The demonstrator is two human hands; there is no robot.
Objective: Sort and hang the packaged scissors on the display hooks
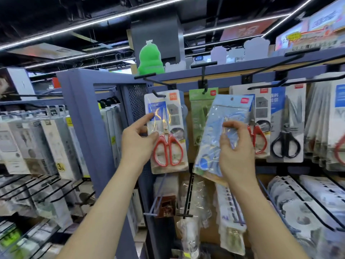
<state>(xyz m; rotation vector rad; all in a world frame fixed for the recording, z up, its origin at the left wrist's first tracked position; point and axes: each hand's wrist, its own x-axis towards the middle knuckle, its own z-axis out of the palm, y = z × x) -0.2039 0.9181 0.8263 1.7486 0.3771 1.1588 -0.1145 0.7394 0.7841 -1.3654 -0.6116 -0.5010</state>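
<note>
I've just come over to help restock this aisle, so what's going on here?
A person is stocking a scissors display. Their left hand pinches a pack of red-handled scissors up at the leftmost hook; whether it is fully on is unclear. Their right hand holds a blue pack, tilted, not on any hook. Black-handled scissors already hang further right.

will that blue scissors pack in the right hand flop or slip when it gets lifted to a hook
The blue pack probably stays fairly stiff: it keeps flat while tilted, though the right hand pinches only its middle. Its glossy clear front shows reflections, so it may be a little slippery. It looks light for its size, since the fingertips alone seem to carry it.
</note>
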